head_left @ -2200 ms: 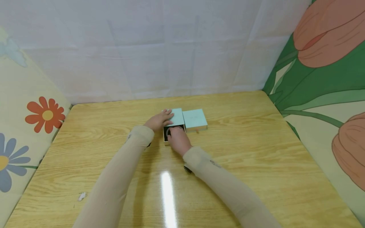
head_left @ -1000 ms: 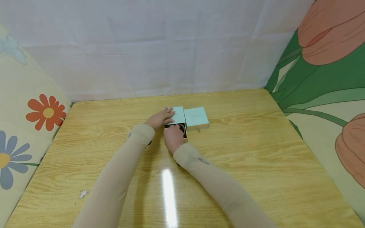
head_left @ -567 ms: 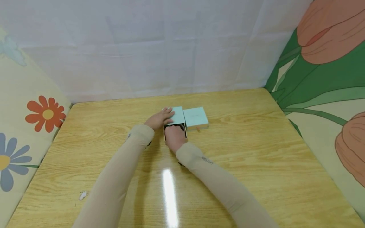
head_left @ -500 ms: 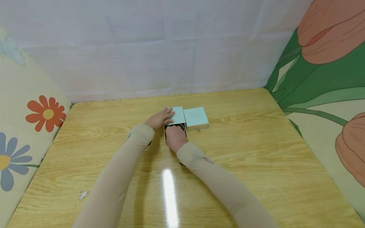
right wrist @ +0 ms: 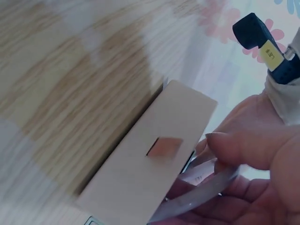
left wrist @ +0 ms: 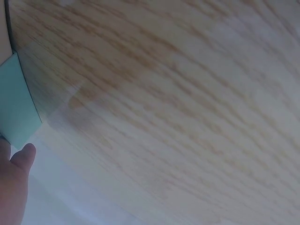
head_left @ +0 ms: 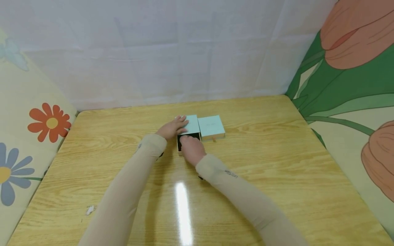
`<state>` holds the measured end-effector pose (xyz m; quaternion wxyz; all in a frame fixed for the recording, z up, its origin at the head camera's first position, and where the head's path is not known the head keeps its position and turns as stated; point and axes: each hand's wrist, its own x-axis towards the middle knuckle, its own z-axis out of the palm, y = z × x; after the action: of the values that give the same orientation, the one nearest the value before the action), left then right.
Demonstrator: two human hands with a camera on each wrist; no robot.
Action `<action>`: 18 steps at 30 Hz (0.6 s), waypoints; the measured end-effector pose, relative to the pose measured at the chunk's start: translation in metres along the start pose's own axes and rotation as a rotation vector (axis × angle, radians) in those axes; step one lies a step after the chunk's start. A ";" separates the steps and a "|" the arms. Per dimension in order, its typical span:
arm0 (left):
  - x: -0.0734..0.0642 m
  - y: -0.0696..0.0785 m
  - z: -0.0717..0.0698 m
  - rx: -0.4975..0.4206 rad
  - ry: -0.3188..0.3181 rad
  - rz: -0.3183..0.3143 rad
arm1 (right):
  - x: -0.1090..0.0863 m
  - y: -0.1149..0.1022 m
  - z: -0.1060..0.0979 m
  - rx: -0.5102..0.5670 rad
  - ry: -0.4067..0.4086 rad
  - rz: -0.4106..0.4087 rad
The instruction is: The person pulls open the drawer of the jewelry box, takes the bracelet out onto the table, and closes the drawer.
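The pale bangle (right wrist: pixel 200 198) is showing as a curved band, its arc running from the drawer's rim up toward the thumb in the right-wrist view; being a ring, it is offering no clear long axis, and its far part is staying out of sight. It is sitting at the drawer's mouth, on the near side of the blue sleeve (head_left: pixel 192 125); how deep it is reaching inside is hidden. The drawer (right wrist: pixel 129 176) is pointing out of the sleeve toward the person, so the long axis of this half-open box is running from far to near. The right hand's grip (head_left: pixel 193 149) is curling in and pinching the bangle between thumb and fingers, with only a narrow gap left for the band. The left hand's grip (head_left: pixel 172 130) is lying spread on top of the sleeve, its fingers reaching across the left part. The bangle is looking smooth, whitish and slightly translucent, with small glints along it. The drawer is showing a black inside and a cream front wall with 1 orange-tan tab (right wrist: pixel 166 147). Just right of the sleeve, 1 closed blue box (head_left: pixel 211 126) is resting on the wood-grained counter (head_left: pixel 277 164).
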<state>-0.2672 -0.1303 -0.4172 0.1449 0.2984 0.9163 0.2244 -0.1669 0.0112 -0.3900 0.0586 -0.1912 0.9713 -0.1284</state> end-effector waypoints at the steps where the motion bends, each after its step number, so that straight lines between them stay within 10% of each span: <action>1: 0.000 0.000 0.000 0.001 -0.001 0.002 | -0.001 0.001 -0.001 0.008 0.005 -0.006; 18: 0.001 -0.001 0.001 0.036 0.015 0.005 | -0.008 0.029 -0.014 0.445 0.139 0.039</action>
<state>-0.2681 -0.1300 -0.4188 0.1318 0.3017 0.9205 0.2105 -0.1722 0.0436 -0.3844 0.0346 -0.1457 0.9243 -0.3512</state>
